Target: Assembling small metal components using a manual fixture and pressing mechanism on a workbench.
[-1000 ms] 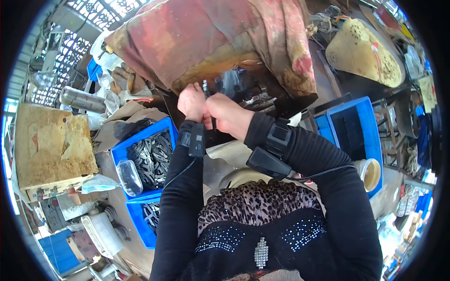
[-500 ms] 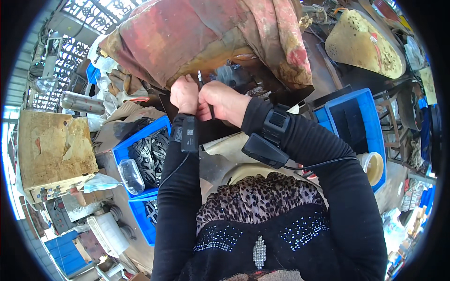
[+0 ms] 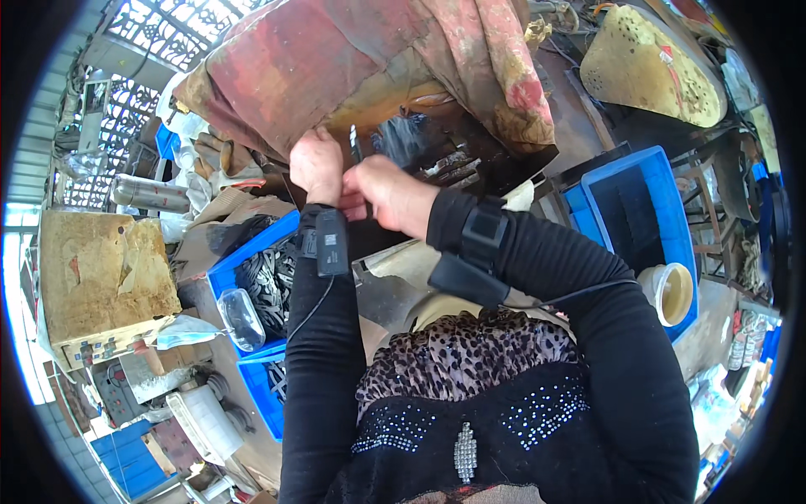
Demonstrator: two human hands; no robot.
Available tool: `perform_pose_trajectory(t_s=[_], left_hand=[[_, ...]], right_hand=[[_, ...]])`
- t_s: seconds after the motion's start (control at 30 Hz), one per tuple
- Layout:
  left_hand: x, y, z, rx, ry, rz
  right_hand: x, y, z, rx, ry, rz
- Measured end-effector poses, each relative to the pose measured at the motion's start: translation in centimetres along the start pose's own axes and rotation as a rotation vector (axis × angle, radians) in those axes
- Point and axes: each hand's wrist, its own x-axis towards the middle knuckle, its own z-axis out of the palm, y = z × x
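Note:
Both hands are close together in front of a machine draped with a stained red cloth. My right hand is closed round a slim dark metal piece, whose bright tip points up past the fingers. Just left of it, my left hand has its fingers curled near the cloth's lower edge. Whatever those fingers hold, if anything, is hidden. Beyond the tip, under the cloth, the dark opening shows a blurred pale-blue patch that I cannot make out.
Left of my forearm, a blue bin holds many dark metal pieces, with a clear plastic container at its edge. A stained box stands farther left. At right are blue crates with a cream tub. A perforated board lies far right.
My hands have shifted slightly left and apart from each other. More of the dark opening beneath the cloth now shows, and the view has moved a little.

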Motion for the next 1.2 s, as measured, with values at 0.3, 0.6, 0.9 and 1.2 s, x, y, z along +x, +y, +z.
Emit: perform_pose_trajectory(t_s=[0.3, 0.6, 0.9, 1.2], left_hand=[[0.9, 0.4, -2.1, -0.001, 0.03, -0.065], [1.1, 0.1, -3.6, -0.006, 0.015, -0.103], [1.4, 0.4, -2.8, -0.052, -0.002, -0.093], [-5.4, -10.2, -3.1, -0.468, -0.107, 0.192]], right_hand=[[-1.6, 0.7, 0.8, -0.01, -0.041, -0.135], [-1.0, 1.7, 0.5, -0.077, -0.019, -0.327], [-2.7, -0.6, -1.5, -0.136, -0.112, -0.297], [-9.3, -0.4, -13.2, -1.346, 0.145, -0.74]])
